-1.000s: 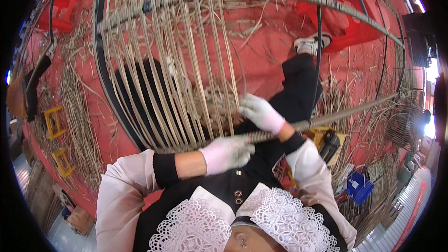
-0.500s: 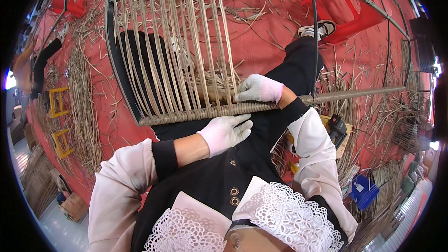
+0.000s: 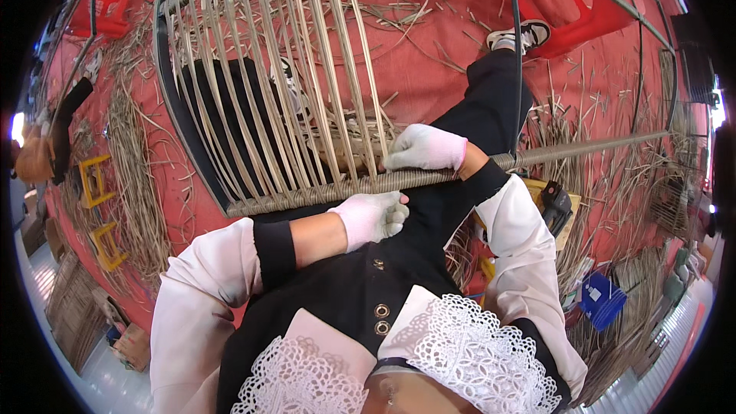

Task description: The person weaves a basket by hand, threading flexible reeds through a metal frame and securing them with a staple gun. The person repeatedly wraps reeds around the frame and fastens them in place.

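Observation:
A frame with a rail (image 3: 299,198) wrapped in tan rattan-like strip lies across my lap. Several long strips (image 3: 337,54) run from this near rail to the far one, spaced side by side. My right hand (image 3: 425,147), in a white glove, is closed at the rail's far side, its fingertips by the base of the rightmost strip. What they pinch is mostly hidden. Just below the rail, my left hand (image 3: 374,219) is gloved too, with fingers curled in and a bare thumb tip showing. Anything inside it is too small to make out.
Loose strips (image 3: 138,184) litter the red floor covering (image 3: 452,38). Red plastic stools (image 3: 567,15) stand beyond the frame. To the right lie a black tool (image 3: 556,207) and a blue container (image 3: 602,300); yellow frames (image 3: 96,182) are at left. Dark metal bars (image 3: 515,69) rise from the rail.
My left hand's fingers have gone from stretched out to curled in, close below the rail. My right hand stays nearly in place. The frame's left side has shifted slightly left in view.

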Motion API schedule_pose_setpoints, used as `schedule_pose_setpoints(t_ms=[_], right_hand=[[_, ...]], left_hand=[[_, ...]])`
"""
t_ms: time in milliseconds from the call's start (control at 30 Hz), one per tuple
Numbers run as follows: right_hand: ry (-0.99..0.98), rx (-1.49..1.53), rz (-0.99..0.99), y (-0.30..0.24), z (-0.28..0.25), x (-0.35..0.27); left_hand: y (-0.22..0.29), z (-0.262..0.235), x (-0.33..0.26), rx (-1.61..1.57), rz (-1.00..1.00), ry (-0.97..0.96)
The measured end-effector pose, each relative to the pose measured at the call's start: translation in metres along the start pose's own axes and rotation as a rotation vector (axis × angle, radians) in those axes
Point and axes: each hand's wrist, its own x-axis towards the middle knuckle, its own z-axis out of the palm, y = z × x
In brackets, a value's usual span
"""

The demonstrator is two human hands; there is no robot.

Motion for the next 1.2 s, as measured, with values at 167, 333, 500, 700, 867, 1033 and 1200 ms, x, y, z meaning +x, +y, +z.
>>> schedule_pose_setpoints(t_ms=[167, 333, 500, 700, 867, 1033, 1200], right_hand=[[0.145, 0.45, -0.219, 0.003, 0.003, -0.01], [-0.08, 0.419, -0.045, 0.024, 0.016, -0.004], [0.122, 0.23, -0.081, -0.033, -0.032, 0.004], [0.587, -0.373, -0.656, -0.169, -0.194, 0.072], [0.54, -0.521, -0.333, -0.181, -0.249, 0.14], [0.622, -0.426, -0.374, -0.164, -0.252, 0.141], [0.565, -0.485, -0.216, -0.169, -0.26, 0.142]], left_hand=[[0.048, 0.014, -0.064, -0.014, 0.026, -0.251], [0.147, 0.08, -0.109, 0.988, 0.523, -0.189], [0.31, 0.106, -0.111, 1.852, 1.915, 1.159], [0.341, 0.077, -0.083, 1.834, 1.675, 1.128], [0.333, 0.082, -0.093, 1.607, 1.861, 1.0], [0.33, 0.082, -0.093, 1.598, 2.272, 0.751], [0.333, 0.088, -0.088, 1.729, 2.239, 0.704]])
